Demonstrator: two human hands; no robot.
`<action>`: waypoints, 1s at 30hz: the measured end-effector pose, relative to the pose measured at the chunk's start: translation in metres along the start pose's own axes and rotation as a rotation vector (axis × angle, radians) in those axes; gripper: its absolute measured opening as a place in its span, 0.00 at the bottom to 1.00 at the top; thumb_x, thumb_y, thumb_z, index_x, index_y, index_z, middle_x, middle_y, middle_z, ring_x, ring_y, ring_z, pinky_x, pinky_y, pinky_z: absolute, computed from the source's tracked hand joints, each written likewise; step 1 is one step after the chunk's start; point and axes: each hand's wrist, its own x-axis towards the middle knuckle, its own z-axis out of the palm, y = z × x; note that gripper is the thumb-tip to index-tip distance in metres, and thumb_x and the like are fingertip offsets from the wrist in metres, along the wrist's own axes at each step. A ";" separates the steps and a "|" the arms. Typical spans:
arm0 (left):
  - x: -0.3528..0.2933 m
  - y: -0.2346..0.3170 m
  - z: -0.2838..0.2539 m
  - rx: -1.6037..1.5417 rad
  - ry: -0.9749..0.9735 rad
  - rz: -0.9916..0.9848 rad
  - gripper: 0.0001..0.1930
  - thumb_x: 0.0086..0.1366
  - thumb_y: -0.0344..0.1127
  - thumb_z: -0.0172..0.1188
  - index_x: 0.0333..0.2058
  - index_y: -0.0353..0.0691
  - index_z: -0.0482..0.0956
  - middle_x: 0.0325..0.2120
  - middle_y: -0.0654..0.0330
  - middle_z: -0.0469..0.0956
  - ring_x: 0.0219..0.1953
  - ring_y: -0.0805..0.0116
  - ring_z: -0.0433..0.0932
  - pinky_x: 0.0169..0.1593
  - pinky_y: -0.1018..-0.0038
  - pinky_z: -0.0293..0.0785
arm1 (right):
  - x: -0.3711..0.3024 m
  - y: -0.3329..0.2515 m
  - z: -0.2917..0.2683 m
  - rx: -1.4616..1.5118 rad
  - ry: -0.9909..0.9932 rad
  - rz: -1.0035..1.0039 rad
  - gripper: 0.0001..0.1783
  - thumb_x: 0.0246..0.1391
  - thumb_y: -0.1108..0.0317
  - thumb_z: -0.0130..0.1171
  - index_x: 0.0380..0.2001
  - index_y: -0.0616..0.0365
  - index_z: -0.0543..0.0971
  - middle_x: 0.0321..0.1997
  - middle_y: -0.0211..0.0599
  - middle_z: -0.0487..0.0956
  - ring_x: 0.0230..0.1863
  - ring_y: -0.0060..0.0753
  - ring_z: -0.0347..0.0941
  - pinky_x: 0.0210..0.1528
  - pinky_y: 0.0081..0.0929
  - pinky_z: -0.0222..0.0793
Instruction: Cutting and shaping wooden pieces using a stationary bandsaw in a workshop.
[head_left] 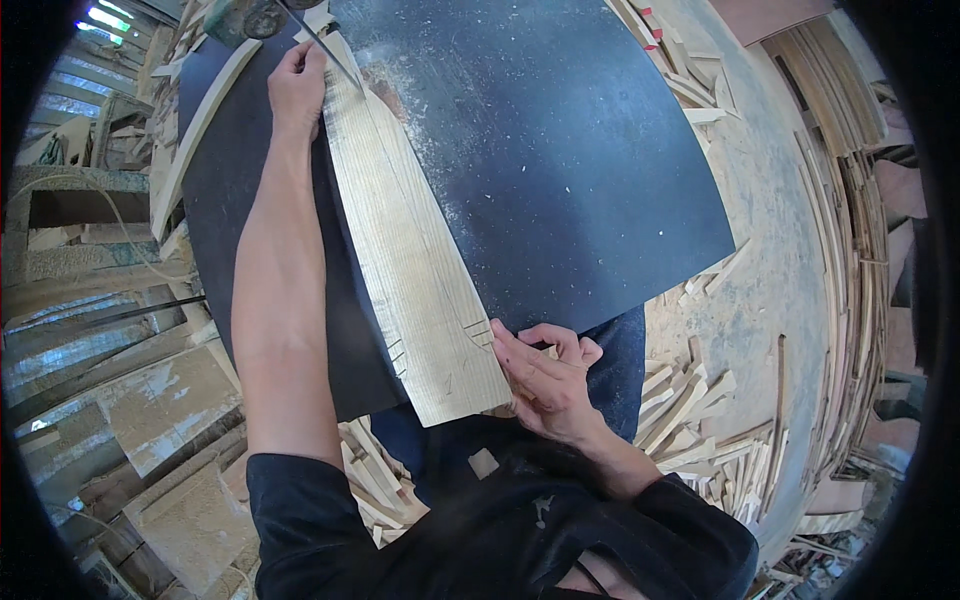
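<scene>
A long pale wooden board point(410, 260) lies lengthwise on a dark saw table point(560, 170), its near end overhanging the front edge. Pencil lines and short hatch marks run over its face. At its far left edge, my left hand point(298, 90) is closed with the fingers bent against the wood. A thin band saw blade point(335, 55) meets the far part of the board just right of that hand. My right hand point(550, 380) grips the near right edge, some fingers along the side and others curled; its thumb is mostly hidden.
Left of the board lies a curved wooden strip point(200, 140) on the table. A machine part point(245, 18) stands at the far left. Sawdust point(425, 130) is scattered beside the blade. Offcuts point(690, 410) pile up on the floor at right, and long planks point(835, 230) are stacked beyond.
</scene>
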 end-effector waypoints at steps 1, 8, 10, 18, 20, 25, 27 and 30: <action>0.003 -0.004 -0.002 0.002 0.001 0.000 0.19 0.71 0.43 0.67 0.53 0.35 0.87 0.43 0.58 0.89 0.44 0.72 0.84 0.52 0.74 0.78 | 0.001 -0.001 -0.001 -0.033 -0.013 0.001 0.41 0.40 0.70 0.71 0.64 0.54 0.81 0.73 0.31 0.78 0.58 0.36 0.73 0.60 0.38 0.54; 0.017 -0.016 0.001 -0.018 -0.009 0.013 0.20 0.70 0.44 0.66 0.52 0.35 0.88 0.42 0.58 0.89 0.43 0.72 0.85 0.51 0.73 0.78 | 0.006 0.001 0.000 -0.052 -0.030 0.019 0.37 0.48 0.66 0.72 0.66 0.52 0.81 0.72 0.30 0.79 0.57 0.32 0.71 0.59 0.37 0.48; 0.018 -0.017 0.002 0.003 -0.007 0.017 0.20 0.70 0.44 0.66 0.53 0.35 0.87 0.42 0.57 0.89 0.43 0.72 0.85 0.51 0.73 0.78 | 0.007 0.000 0.000 -0.055 -0.021 0.021 0.38 0.46 0.65 0.73 0.65 0.51 0.82 0.72 0.29 0.79 0.56 0.32 0.71 0.59 0.37 0.48; 0.030 -0.026 0.001 -0.067 -0.038 0.043 0.20 0.71 0.43 0.66 0.53 0.34 0.87 0.41 0.58 0.89 0.42 0.72 0.84 0.50 0.73 0.78 | 0.013 -0.004 0.004 -0.030 0.027 0.041 0.41 0.41 0.70 0.73 0.65 0.51 0.82 0.71 0.27 0.80 0.54 0.32 0.72 0.58 0.36 0.52; 0.036 -0.029 0.001 -0.055 -0.037 0.040 0.19 0.71 0.43 0.66 0.52 0.35 0.87 0.41 0.59 0.89 0.42 0.73 0.84 0.50 0.73 0.77 | 0.013 -0.004 0.005 -0.027 0.026 0.058 0.41 0.42 0.69 0.74 0.66 0.49 0.82 0.71 0.24 0.80 0.55 0.30 0.71 0.57 0.38 0.48; 0.036 -0.025 0.005 -0.055 -0.045 0.008 0.20 0.72 0.45 0.67 0.52 0.35 0.87 0.40 0.59 0.89 0.42 0.73 0.83 0.49 0.74 0.77 | 0.018 -0.005 0.007 -0.042 0.054 0.075 0.39 0.42 0.72 0.74 0.64 0.48 0.83 0.67 0.22 0.83 0.51 0.28 0.71 0.55 0.39 0.47; 0.035 -0.023 0.007 -0.067 -0.034 -0.008 0.20 0.71 0.46 0.68 0.52 0.36 0.88 0.40 0.59 0.89 0.41 0.73 0.83 0.49 0.74 0.77 | 0.018 -0.005 0.010 -0.055 0.079 0.074 0.38 0.43 0.72 0.74 0.64 0.48 0.84 0.65 0.20 0.84 0.50 0.28 0.71 0.54 0.39 0.47; 0.041 -0.025 0.005 -0.025 -0.017 -0.002 0.20 0.71 0.47 0.69 0.51 0.37 0.88 0.40 0.59 0.89 0.41 0.72 0.83 0.49 0.73 0.77 | 0.022 -0.008 0.010 -0.064 0.106 0.080 0.37 0.44 0.71 0.75 0.63 0.47 0.84 0.59 0.17 0.86 0.49 0.27 0.70 0.54 0.39 0.47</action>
